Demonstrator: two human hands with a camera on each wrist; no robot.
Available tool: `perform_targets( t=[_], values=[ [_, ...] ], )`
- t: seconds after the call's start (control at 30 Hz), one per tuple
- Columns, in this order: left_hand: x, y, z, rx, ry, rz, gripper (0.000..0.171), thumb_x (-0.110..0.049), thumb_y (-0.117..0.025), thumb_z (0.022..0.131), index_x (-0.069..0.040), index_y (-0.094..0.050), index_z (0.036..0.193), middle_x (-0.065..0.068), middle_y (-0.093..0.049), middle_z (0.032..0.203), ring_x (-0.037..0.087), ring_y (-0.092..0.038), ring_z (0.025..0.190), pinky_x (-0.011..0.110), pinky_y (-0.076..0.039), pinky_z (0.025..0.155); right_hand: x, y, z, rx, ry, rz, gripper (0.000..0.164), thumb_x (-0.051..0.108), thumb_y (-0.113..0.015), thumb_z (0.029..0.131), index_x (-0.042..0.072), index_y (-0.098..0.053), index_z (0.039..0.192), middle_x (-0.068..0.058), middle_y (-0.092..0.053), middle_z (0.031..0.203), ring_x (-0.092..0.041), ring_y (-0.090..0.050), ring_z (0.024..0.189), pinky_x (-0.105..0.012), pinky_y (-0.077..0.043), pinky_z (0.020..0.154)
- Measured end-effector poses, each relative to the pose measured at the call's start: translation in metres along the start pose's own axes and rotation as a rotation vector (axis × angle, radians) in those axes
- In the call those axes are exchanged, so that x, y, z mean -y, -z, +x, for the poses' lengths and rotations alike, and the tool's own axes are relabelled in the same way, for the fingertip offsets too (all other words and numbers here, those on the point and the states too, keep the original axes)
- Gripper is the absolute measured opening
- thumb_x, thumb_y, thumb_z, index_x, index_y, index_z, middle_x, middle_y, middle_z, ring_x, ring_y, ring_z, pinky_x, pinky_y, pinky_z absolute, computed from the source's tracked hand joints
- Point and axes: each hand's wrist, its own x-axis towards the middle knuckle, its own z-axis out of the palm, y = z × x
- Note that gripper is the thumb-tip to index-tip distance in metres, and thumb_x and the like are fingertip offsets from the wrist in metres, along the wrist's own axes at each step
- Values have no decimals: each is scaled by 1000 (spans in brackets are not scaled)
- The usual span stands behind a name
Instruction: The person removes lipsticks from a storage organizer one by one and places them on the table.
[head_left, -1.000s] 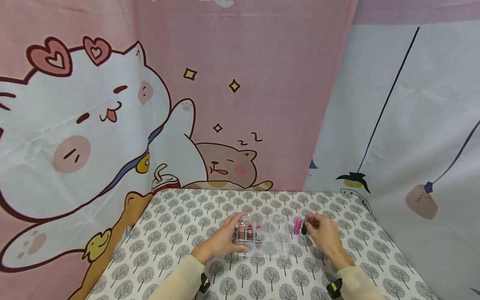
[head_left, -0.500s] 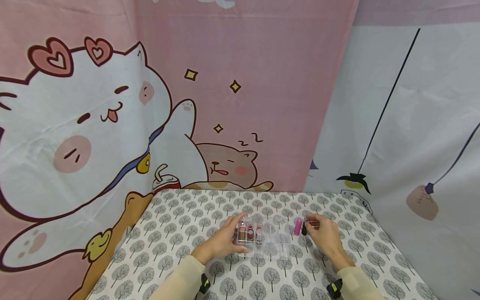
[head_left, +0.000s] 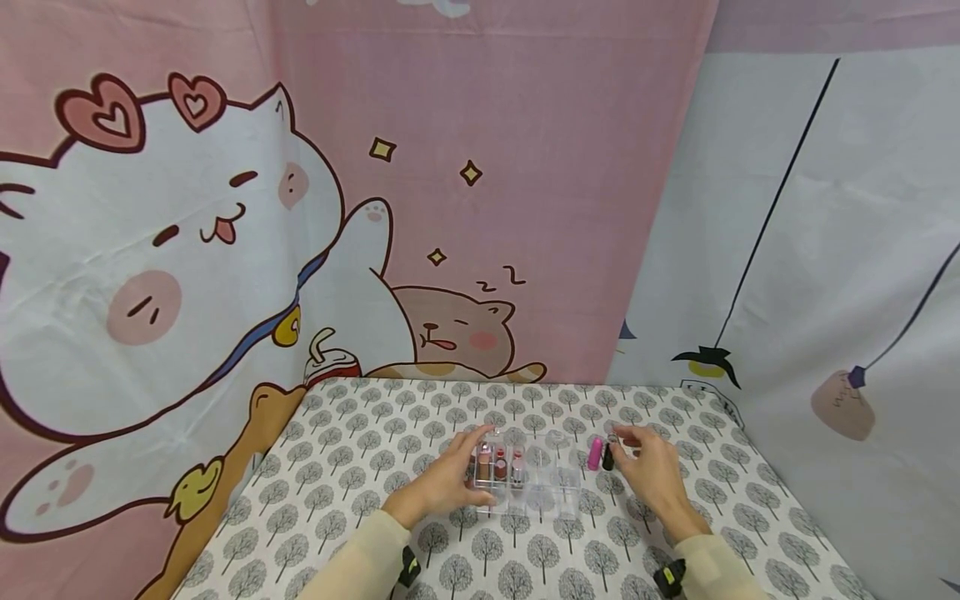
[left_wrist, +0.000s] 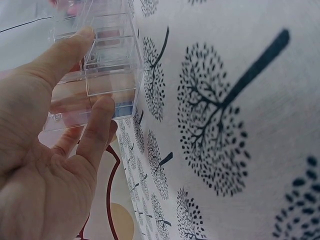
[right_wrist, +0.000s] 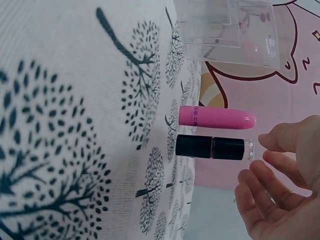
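Note:
My left hand point(head_left: 442, 479) grips the left end of a clear plastic cosmetics organizer point(head_left: 564, 492), thumb at the near side and fingers at the far side. Inside its left compartments stand several small cosmetics, among them a bottle with a red cap point(head_left: 500, 465) and a pale pink tube point(head_left: 517, 468). To the right of the organizer, a black lipstick point(right_wrist: 210, 147) with a clear top stands upright beside a bright pink lipstick point(right_wrist: 215, 117). The right hand point(head_left: 648, 467) is just above the black lipstick, its thumb and fingertips parted around the clear top.
The table wears a white cloth point(head_left: 487, 546) printed with grey trees. Behind it hangs a pink cartoon backdrop point(head_left: 555, 208), with a white printed sheet point(head_left: 787, 250) on the right. The organizer's right compartments show no cosmetics.
The right fingertips have parted slightly from the top of the black lipstick. The left hand, the organizer and the pink lipstick have stayed in place.

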Motion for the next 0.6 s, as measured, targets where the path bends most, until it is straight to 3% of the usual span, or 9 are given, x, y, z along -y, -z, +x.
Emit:
perform_targets(
  t=[0.3,0.6],
  values=[
    [2,-1,1,5,22,3,131,-37,-104,87,-56,-17,182,14,-52,170,20,-72,118,49,-71,99,11,3,3,-86,92,-10,27,2,-86,101,1,-85,128,-23,-85,124,-41,-83,108,-64,-70,94],
    [3,-1,2,5,20,4,130,-37,-104,87,-57,-17,182,14,-54,167,15,-71,110,45,-70,95,21,6,4,-112,120,-23,28,0,-87,99,1,-86,126,-20,-85,120,-39,-82,107,-62,-69,92]
  ],
)
